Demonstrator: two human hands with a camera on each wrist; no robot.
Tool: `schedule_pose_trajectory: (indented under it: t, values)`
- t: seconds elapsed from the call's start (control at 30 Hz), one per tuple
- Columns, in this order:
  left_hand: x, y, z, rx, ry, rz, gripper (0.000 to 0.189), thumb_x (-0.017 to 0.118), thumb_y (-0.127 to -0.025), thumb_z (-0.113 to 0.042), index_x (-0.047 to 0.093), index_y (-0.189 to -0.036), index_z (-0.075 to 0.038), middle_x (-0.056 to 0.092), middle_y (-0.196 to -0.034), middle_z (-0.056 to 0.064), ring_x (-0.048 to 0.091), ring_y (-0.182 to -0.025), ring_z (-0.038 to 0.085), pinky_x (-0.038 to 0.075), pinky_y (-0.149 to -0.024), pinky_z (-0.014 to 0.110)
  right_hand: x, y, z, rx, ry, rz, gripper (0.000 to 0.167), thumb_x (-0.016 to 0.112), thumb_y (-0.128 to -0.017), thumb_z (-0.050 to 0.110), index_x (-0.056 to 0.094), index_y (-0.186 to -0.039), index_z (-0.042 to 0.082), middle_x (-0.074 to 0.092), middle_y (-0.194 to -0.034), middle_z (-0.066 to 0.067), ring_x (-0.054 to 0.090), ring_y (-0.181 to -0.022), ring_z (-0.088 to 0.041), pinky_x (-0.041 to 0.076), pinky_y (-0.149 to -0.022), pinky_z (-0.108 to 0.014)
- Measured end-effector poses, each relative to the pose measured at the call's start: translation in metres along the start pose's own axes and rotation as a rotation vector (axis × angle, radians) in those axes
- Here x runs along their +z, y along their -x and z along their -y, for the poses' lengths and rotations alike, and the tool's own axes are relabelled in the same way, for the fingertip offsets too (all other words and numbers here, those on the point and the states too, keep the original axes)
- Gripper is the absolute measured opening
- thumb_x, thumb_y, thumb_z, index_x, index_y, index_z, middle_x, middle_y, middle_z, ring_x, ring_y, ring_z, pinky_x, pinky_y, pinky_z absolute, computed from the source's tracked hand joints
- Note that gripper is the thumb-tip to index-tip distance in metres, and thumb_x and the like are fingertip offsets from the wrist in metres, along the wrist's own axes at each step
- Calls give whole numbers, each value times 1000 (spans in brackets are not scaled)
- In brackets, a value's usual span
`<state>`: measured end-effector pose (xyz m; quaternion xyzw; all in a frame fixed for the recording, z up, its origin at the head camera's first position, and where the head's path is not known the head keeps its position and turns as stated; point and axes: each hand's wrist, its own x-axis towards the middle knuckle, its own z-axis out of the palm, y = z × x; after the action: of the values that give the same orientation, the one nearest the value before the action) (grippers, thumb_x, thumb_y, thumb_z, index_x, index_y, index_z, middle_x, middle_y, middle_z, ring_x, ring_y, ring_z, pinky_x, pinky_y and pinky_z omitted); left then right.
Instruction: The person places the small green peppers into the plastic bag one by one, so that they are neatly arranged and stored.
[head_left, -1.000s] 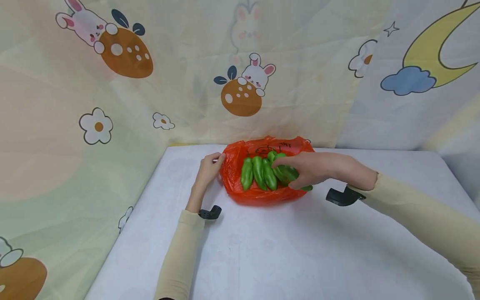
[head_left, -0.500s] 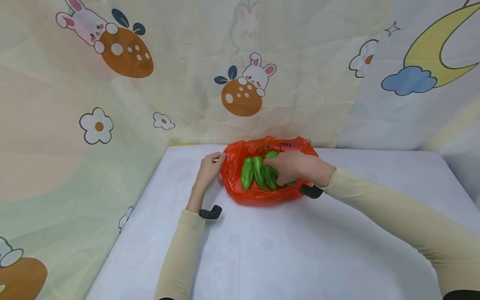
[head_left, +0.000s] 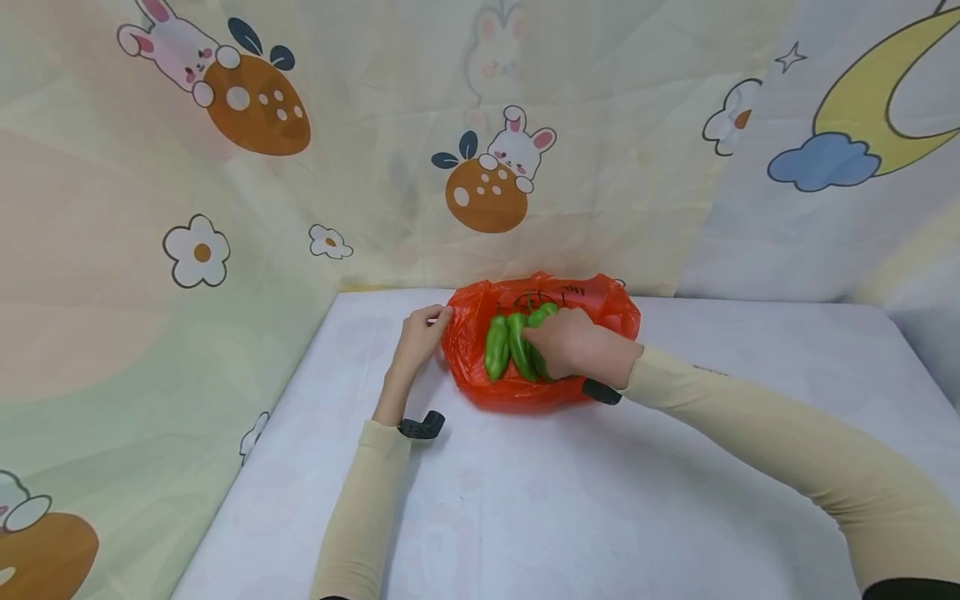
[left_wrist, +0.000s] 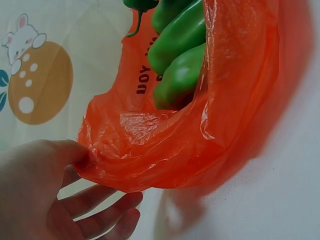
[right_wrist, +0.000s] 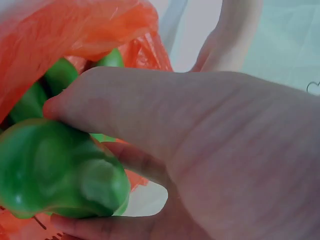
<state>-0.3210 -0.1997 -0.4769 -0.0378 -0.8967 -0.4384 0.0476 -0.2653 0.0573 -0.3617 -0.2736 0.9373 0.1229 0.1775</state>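
Observation:
A red plastic bag [head_left: 463, 342] lies with its mouth spread on the white table, and several green peppers [head_left: 497, 348] sit side by side in it. At its left rim, my left hand [head_left: 420, 337] pinches the plastic between thumb and forefinger; the other fingers hang below the rim in the left wrist view. My right hand [head_left: 573, 346] reaches into the bag from the right. In the right wrist view its thumb and fingers are around a large green pepper [right_wrist: 60, 170]. The hand covers the right-hand peppers in the head view.
A printed cloth wall [head_left: 600, 208] stands right behind the bag, with another cloth side on the left. The white tabletop [head_left: 525, 500] stretches in front of the bag. Each wrist carries a black camera mount [head_left: 422, 425].
My right hand has moved left and deeper into the bag, and its fingers have come in around a pepper. My left hand stays at the bag's rim.

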Motion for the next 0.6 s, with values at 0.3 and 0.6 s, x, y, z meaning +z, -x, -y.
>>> schedule_pose_trajectory:
  t: [0.3,0.6]
  values:
    - [0,1,-1,7,4,2,35,50,-104,-37,74,-107,-11,73,-109,10,67,-110,28,55,-95,47,-2,-12,5,52,18,-15,58,69,-89,25,51,-143,19,67,-101,-14,61,-92,-29,57,-80,-42]
    - [1,1,-2,7,14,2,35,51,-104,-38,74,-107,-12,73,-106,9,68,-105,27,56,-91,45,-4,-30,9,76,11,-45,42,64,-94,29,56,-132,16,70,-110,-12,65,-102,-30,56,-90,-47]
